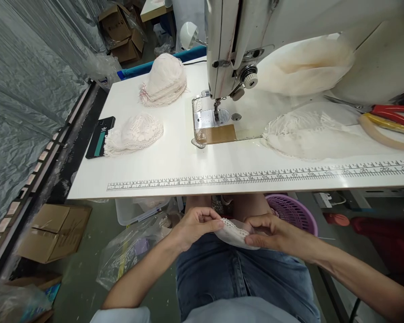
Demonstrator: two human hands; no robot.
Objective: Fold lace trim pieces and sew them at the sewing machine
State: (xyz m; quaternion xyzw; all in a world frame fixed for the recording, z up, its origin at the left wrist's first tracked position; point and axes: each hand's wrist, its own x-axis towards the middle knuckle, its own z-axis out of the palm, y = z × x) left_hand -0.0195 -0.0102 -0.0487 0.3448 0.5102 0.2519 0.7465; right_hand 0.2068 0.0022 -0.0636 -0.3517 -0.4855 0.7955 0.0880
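Note:
My left hand (195,226) and my right hand (272,232) hold a small white lace-edged fabric piece (234,232) between them, over my lap in blue jeans, below the table's front edge. Both hands pinch it, fingers curled on its edges. Above, a white sewing machine (235,40) stands on the white table (175,161), its needle over the metal plate (210,119).
Stacks of lace pieces lie on the table: one (134,133) at the left, one (163,80) behind it, another (303,132) at the right. Red-handled scissors (390,112) lie far right. A purple basket (291,211), plastic bags and cardboard boxes (54,231) sit on the floor.

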